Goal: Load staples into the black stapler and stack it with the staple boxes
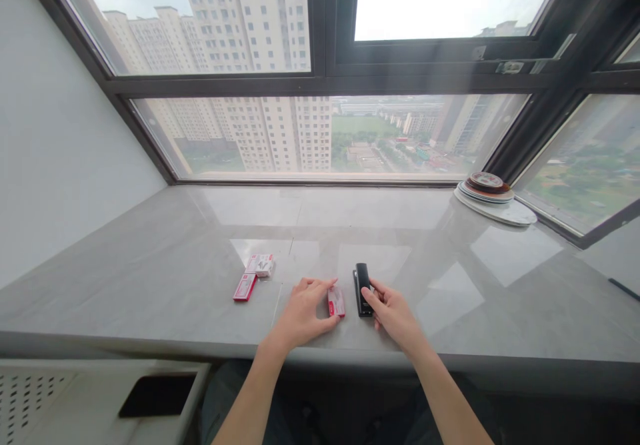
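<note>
On the grey counter, my left hand (310, 308) spans a small red-and-white box (337, 301), fingertips at its far end and thumb at its near end. Just right of that box lies a black stapler (362, 290), pointing away from me. My right hand (393, 312) grips the stapler from the right, thumb on its top and the other fingers along its side, partly hidden. Further left, several more small boxes lie together: a red one (245, 287) nearer me and a white one with a printed picture (265, 265) behind it.
A stack of round plates or mats (495, 212) stands in the far right corner by the window frame (320, 85). The glossy counter (150, 272) ends at a front edge close to my forearms. Below it at left is a white perforated unit (75, 405) with a dark opening.
</note>
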`<state>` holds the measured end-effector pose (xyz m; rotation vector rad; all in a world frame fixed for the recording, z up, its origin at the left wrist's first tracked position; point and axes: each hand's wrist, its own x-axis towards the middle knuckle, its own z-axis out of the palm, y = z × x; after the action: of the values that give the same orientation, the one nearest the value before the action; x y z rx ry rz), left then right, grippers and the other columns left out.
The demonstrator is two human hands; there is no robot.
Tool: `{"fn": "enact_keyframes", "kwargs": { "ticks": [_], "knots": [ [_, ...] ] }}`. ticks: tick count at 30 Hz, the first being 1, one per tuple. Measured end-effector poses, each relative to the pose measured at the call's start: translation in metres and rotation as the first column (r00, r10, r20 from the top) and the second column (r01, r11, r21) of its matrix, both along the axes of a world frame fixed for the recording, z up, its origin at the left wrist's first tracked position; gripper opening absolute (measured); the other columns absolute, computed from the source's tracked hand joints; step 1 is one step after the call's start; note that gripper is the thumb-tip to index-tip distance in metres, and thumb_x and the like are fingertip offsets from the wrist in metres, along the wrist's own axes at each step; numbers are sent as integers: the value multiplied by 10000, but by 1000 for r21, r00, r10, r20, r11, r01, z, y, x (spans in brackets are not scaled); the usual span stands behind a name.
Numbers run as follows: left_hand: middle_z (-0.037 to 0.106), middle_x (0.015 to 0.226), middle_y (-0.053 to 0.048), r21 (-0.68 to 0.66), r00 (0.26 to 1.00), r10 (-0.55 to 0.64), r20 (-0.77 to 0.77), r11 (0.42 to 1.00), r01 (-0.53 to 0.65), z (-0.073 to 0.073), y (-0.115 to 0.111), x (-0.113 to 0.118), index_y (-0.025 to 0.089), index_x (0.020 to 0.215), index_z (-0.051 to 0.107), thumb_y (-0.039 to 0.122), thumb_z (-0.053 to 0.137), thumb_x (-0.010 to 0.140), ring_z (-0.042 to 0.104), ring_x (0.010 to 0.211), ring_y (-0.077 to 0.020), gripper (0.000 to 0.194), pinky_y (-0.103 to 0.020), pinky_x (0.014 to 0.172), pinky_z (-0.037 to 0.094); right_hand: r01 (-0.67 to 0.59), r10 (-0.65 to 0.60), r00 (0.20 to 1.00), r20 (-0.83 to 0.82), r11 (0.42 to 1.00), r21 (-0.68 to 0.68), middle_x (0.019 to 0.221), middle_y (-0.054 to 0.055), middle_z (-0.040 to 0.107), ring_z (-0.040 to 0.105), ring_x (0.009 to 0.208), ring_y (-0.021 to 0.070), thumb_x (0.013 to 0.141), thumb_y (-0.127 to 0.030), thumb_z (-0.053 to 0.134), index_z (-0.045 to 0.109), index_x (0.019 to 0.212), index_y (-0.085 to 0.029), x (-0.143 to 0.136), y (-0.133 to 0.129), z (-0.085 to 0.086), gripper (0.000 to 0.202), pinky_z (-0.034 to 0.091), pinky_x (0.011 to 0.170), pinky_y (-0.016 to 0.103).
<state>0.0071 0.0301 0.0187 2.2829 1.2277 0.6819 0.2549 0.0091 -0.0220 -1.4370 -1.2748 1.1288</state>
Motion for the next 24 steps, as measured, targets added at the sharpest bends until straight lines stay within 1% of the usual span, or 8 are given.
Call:
{"fn": "enact_keyframes", "kwargs": {
  "ticks": [6, 11, 14, 15, 17, 18, 20, 24],
  "knots": [
    [619, 1385, 24, -43, 997, -37, 72, 998, 40, -4, -1, 22, 442, 1546, 376, 262, 757, 771, 529, 1287, -250, 882, -415, 1150, 405, 28, -29, 999, 30, 998, 55, 628, -79, 428, 458, 409, 91, 925, -611, 585, 608, 1413, -176, -17, 0, 7, 654, 386, 415, 228],
    [546, 1478, 2, -62, 992, 0, 128, 998, 8, -3, -6, 14, 410, 1553, 364, 360, 747, 831, 480, 1374, -235, 819, -388, 1155, 401, 49, -52, 997, 54, 997, 58, 631, -74, 432, 449, 415, 94, 922, -603, 592, 607, 1418, -173, -19, -4, 10, 657, 399, 422, 230],
    [542, 1477, -32, 31, 966, 206, 159, 977, -213, -2, -6, -18, 351, 1505, 445, 437, 631, 931, 476, 1371, -245, 610, -407, 1160, 379, 100, -102, 994, 44, 994, 50, 629, -72, 431, 453, 425, 104, 939, -616, 556, 565, 1461, -196, -21, -7, 12, 670, 414, 428, 234],
    [565, 1439, -52, 76, 922, 348, 169, 928, -364, -3, -5, -34, 318, 1450, 510, 447, 561, 970, 488, 1349, -257, 499, -428, 1156, 372, 118, -120, 992, 37, 992, 50, 623, -72, 429, 449, 425, 106, 950, -620, 533, 555, 1468, -203, -21, -9, 12, 666, 415, 429, 235],
    [606, 1341, -97, 162, 727, 671, 143, 709, -686, -8, -2, -71, 260, 1327, 599, 479, 516, 976, 505, 1289, -308, 422, -496, 1135, 358, 141, -142, 990, 24, 989, 49, 602, -72, 423, 434, 418, 109, 967, -627, 490, 560, 1458, -203, -22, -10, 12, 652, 408, 425, 235],
    [602, 1324, -120, 177, 606, 791, 90, 586, -791, -12, -2, -88, 243, 1326, 597, 515, 535, 952, 495, 1275, -345, 467, -533, 1110, 361, 145, -146, 989, 21, 988, 50, 593, -71, 422, 428, 415, 109, 971, -628, 478, 570, 1444, -199, -22, -11, 12, 646, 402, 422, 234],
    [615, 1263, -134, 175, 491, 869, -58, 493, -852, -20, -3, -116, 246, 1383, 559, 549, 550, 922, 511, 1212, -379, 552, -559, 1035, 397, 144, -145, 989, 22, 988, 50, 591, -68, 429, 424, 414, 110, 969, -629, 473, 587, 1420, -192, -21, -11, 11, 638, 396, 417, 233],
    [638, 1149, -96, 171, 608, 744, -279, 661, -730, -27, -16, -130, 321, 1479, 479, 535, 506, 942, 564, 1107, -345, 579, -505, 959, 435, 141, -142, 989, 37, 989, 49, 615, -68, 437, 434, 424, 108, 958, -616, 495, 584, 1415, -200, -20, -11, 13, 624, 408, 420, 234]
  ]
}}
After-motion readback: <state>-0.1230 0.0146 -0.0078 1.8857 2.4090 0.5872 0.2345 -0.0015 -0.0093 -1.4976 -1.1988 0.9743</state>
